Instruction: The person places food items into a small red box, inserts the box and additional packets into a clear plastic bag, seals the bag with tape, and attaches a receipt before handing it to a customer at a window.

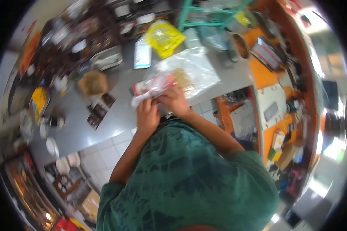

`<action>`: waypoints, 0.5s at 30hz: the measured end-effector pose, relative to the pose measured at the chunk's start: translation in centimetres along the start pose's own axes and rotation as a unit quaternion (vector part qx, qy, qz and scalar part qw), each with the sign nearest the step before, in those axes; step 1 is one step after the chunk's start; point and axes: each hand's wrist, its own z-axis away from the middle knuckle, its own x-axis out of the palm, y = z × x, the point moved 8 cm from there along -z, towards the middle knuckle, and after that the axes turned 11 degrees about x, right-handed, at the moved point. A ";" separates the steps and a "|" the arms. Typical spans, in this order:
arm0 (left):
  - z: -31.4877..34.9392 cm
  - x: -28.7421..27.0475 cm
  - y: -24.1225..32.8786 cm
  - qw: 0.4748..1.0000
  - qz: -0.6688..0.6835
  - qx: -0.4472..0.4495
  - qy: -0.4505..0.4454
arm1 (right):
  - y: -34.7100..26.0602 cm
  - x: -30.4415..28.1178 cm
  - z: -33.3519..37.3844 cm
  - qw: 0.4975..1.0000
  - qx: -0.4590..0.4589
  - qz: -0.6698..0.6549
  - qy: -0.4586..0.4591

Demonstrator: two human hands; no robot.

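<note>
Close to the front edge of the metal table, my left hand and my right hand are side by side, fingers closed on a crumpled red and white plastic bag. What lies inside the bag cannot be made out. Just beyond my right hand, a clear plastic sheet or bag is spread on the table. A yellowish, roundish thing shows on or under this plastic; its kind is unclear.
Behind lie a yellow plastic bag and a white and blue packet. To the left are an open brown paper bag, a dark wrapper and a metal tray. Orange shelving with cluttered items stands at right.
</note>
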 end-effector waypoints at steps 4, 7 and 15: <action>-0.1 1.5 -0.8 0.999 -0.031 0.013 -0.011 | 0.4 0.3 -0.4 0.998 0.012 0.065 -0.020; -0.6 1.7 -0.7 0.998 -0.045 0.020 0.033 | 0.7 0.0 -0.3 0.998 0.012 0.027 -0.059; -0.2 2.3 -2.5 0.996 0.063 0.026 0.048 | 1.1 -1.7 0.1 0.992 -0.024 -0.092 -0.079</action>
